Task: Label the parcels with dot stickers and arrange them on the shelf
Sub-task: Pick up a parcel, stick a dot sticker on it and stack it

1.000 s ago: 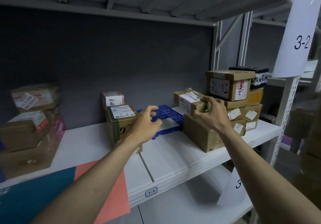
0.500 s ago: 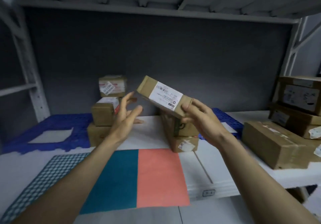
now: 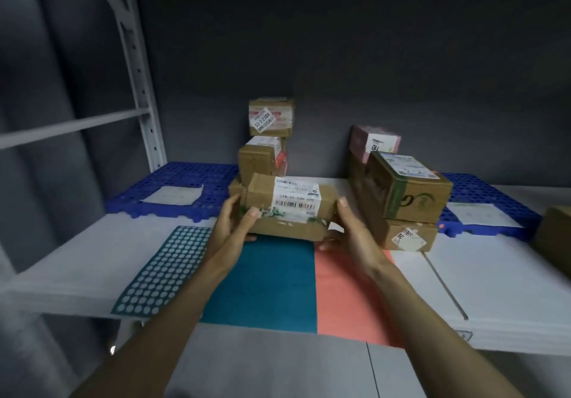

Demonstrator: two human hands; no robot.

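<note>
While both hands hold it, the long cardboard parcel (image 3: 289, 209) sits over the far edge of the teal sheet (image 3: 262, 280), near the middle of the shelf (image 3: 494, 289); can't tell if its underside touches or hangs just above. Barcode label faces up and toward the camera. Left hand (image 3: 231, 234) grips the parcel's left end, thumb on the front face, fingers curled under. Right hand (image 3: 349, 237) grips the right end, thumb up along the end, fingers wrapped beneath.

Salmon sheet (image 3: 346, 292) lies touching the teal one on its right, both reaching the shelf's front edge. Dot sticker sheet (image 3: 160, 271) lies at the front-left w/ rows of pale dots. Three-box stack (image 3: 268, 138) stands just behind the parcel toward the back edge. Green-striped box (image 3: 408, 187) sits tilted on a flatter box (image 3: 408, 237) to the right; pink box (image 3: 374, 142) behind them at the back. Blue plastic grids (image 3: 173, 187) lie along the back edge, left and right. Another carton (image 3: 556, 234) at the right edge, cut off.
</note>
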